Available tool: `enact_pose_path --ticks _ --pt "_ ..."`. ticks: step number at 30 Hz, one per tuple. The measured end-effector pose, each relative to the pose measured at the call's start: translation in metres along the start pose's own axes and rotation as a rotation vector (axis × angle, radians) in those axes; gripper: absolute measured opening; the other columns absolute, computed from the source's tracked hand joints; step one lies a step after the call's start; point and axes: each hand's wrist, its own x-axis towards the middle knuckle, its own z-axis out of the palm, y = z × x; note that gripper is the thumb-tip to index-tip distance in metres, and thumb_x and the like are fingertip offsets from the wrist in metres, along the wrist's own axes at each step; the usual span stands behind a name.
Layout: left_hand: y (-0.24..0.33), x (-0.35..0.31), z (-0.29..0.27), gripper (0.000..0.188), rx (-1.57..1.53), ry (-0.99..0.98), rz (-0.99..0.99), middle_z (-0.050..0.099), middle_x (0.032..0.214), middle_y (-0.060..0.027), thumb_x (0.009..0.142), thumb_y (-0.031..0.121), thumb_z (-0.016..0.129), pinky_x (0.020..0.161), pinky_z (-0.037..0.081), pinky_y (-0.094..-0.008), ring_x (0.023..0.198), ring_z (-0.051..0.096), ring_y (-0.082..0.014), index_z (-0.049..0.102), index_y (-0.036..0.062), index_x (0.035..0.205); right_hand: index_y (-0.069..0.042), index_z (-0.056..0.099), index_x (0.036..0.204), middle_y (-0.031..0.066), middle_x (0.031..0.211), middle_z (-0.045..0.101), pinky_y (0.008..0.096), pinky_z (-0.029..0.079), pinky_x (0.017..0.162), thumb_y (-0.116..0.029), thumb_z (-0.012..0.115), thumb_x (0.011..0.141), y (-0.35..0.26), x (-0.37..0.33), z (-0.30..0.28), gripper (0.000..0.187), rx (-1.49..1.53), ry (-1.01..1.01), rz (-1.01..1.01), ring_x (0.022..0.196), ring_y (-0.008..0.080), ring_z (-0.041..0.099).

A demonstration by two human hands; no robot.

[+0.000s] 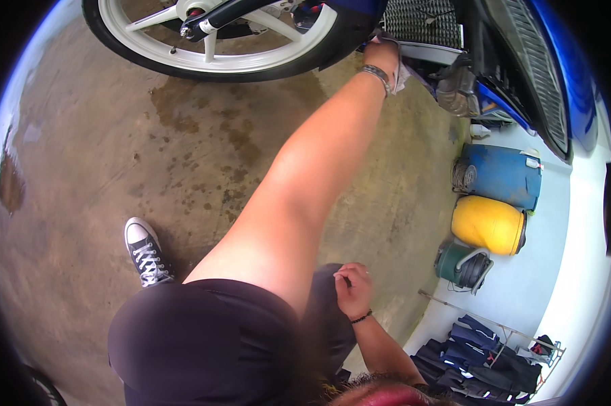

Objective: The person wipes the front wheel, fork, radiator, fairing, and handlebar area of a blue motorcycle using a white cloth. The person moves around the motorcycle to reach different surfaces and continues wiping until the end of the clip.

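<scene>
Evidently, the left hand (382, 57) is at the motorcycle (442, 57), just below its radiator (424, 24), with a pale cloth (401, 73) against the hand's right side and beyond the wrist. Its fingertips are hidden, so I cannot tell whether they grip it. The right hand's (354, 287) fingers are curled in beside the dark-clothed knee (324, 314).

A pale cloth (401, 76) hangs crumpled by the motorcycle (579, 74).
</scene>
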Motion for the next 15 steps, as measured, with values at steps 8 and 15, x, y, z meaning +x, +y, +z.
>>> enact_pose_path --ticks 8,15 --pt "-0.008 0.019 -0.008 0.023 0.065 0.020 0.123 0.071 0.093 -0.0165 0.096 0.015 0.050 0.074 0.055 -0.0456 0.083 0.071 -0.0326 0.068 0.0018 0.101 -0.005 0.068 0.085 0.0115 0.091 0.069 0.0397 0.052 0.077 -0.002 0.070 0.081 0.003 0.002 0.004 0.006 -0.014 0.056 -0.011 0.087 0.0330 0.065" --pt "0.007 0.004 -0.056 0.023 0.025 -0.083 0.031 0.069 0.100 -0.0151 0.091 0.008 0.052 0.073 0.060 -0.0475 0.085 0.070 -0.0314 0.063 -0.0003 0.109 -0.005 0.069 0.082 0.0115 0.091 0.069 0.0397 0.052 0.079 -0.002 0.070 0.081 0.003 0.007 -0.004 0.003 -0.101 0.036 0.010 0.087 0.0324 0.065"
